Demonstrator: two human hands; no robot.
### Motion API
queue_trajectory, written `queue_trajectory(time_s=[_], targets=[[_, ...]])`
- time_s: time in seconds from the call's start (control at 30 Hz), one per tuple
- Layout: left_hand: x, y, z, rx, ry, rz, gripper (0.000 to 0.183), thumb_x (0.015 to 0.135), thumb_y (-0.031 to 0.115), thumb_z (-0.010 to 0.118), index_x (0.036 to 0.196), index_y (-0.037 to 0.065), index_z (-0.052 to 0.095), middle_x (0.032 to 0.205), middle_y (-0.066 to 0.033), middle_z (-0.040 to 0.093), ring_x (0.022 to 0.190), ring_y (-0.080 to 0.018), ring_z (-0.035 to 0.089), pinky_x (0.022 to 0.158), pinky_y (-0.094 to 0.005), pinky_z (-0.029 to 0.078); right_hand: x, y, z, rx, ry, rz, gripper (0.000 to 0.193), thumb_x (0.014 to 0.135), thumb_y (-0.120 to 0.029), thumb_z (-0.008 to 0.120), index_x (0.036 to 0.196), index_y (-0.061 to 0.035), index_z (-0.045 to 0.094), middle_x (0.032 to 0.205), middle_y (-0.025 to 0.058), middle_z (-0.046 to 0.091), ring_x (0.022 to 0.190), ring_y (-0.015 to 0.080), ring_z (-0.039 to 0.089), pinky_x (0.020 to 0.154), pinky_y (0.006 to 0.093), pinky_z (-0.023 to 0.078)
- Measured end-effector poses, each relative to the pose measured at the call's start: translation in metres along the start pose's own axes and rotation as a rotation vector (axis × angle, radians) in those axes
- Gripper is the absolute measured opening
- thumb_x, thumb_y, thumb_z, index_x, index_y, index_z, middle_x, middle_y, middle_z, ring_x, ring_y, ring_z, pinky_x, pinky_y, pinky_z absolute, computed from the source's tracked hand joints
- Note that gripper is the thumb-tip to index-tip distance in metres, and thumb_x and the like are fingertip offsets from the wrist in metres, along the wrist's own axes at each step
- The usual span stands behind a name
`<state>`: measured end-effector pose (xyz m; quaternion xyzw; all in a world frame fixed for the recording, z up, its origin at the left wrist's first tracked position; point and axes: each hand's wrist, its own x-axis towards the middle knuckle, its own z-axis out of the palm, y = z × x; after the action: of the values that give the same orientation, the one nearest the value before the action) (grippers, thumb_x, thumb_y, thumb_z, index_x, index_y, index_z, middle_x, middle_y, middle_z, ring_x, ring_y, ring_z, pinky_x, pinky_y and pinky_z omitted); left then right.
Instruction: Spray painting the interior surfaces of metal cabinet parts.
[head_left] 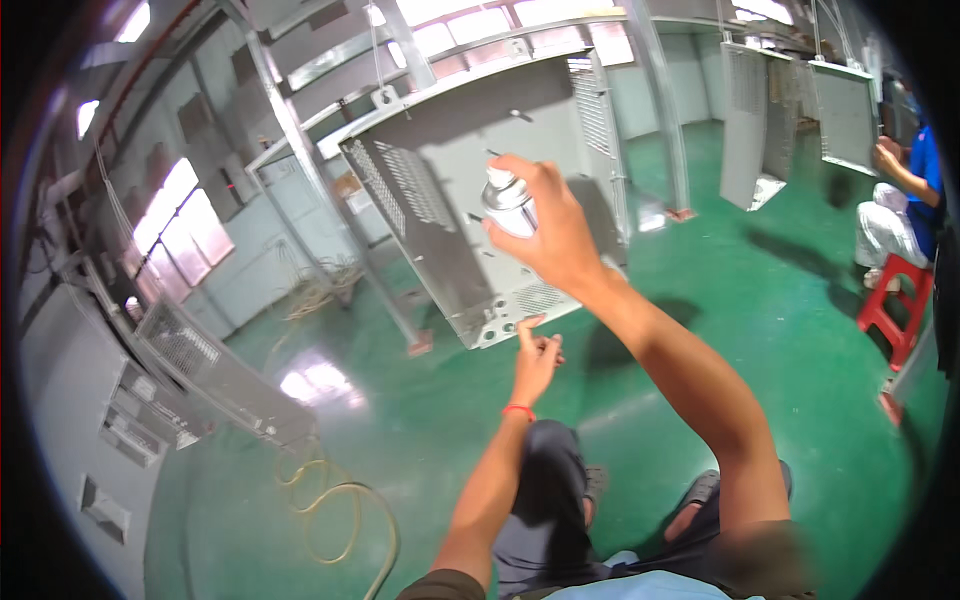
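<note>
A grey sheet-metal housing (500,130) with slotted side walls hangs in front of me, its open side toward me. My right hand (555,225) is wrapped around a spray can (508,203) with a silver top and white nozzle, raised before the housing's inside. The forefinger is up by the nozzle; whether it presses down is hard to see. Lower down, my left hand (538,360), with a red band at the wrist, has its fingers bent at the housing's perforated bottom edge (505,325) and appears to grip it.
Metal posts (660,110) stand around the housing. More grey panels (755,130) hang at the right, near a person in blue (920,170) and a red stool (895,310). A slotted panel (205,360) hangs at left, above a yellowish hose (350,490) on the green floor (640,430).
</note>
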<state>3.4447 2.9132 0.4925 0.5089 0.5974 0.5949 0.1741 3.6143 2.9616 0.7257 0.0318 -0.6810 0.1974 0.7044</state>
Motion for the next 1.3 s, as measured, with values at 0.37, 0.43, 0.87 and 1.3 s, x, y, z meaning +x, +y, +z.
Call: queue_trajectory(time_s=[0.37,0.43,0.87,1.3], targets=[[-0.012,-0.012,-0.014,0.242,0.11,0.206,0.082,0.106,0.012,0.064,0.166,0.011,0.008,0.123,-0.015,0.069,0.093,-0.0178,0.071,0.075,-0.0323,0.059,0.019,-0.041,0.081,0.282,-0.133,-0.114,0.069,0.086,-0.017,0.081,0.146,-0.0307,0.05,0.118,0.0149,0.055,0.099,0.0383,0.067,0.085,0.0485,0.06],[-0.013,-0.008,-0.012,0.232,0.115,0.188,0.071,0.107,0.013,0.063,0.16,0.01,0.016,0.116,-0.0141,0.07,0.09,-0.0173,0.071,0.075,-0.0321,0.059,0.022,-0.034,0.08,0.234,-0.1,-0.036,0.069,0.087,-0.017,0.08,0.147,-0.0309,0.049,0.117,0.0152,0.056,0.098,0.0388,0.068,0.084,0.0493,0.059],[-0.001,-0.003,-0.01,0.108,0.138,0.154,0.047,0.107,0.009,0.061,0.142,0.011,0.03,0.092,-0.008,0.066,0.078,-0.0152,0.068,0.069,-0.0293,0.056,0.026,-0.005,0.086,0.23,-0.093,-0.052,0.064,0.089,-0.017,0.081,0.145,-0.0255,0.054,0.122,0.0139,0.056,0.097,0.0348,0.069,0.086,0.045,0.059],[0.042,-0.003,-0.04,0.229,0.291,0.011,0.067,0.097,0.0,0.058,0.159,0.006,0.033,0.085,-0.0077,0.063,0.071,-0.0154,0.061,0.065,-0.031,0.057,-0.119,0.102,-0.162,-0.123,-0.491,0.438,0.073,0.085,-0.016,0.081,0.15,-0.0263,0.049,0.115,0.0187,0.057,0.098,0.0426,0.067,0.088,0.049,0.056]])
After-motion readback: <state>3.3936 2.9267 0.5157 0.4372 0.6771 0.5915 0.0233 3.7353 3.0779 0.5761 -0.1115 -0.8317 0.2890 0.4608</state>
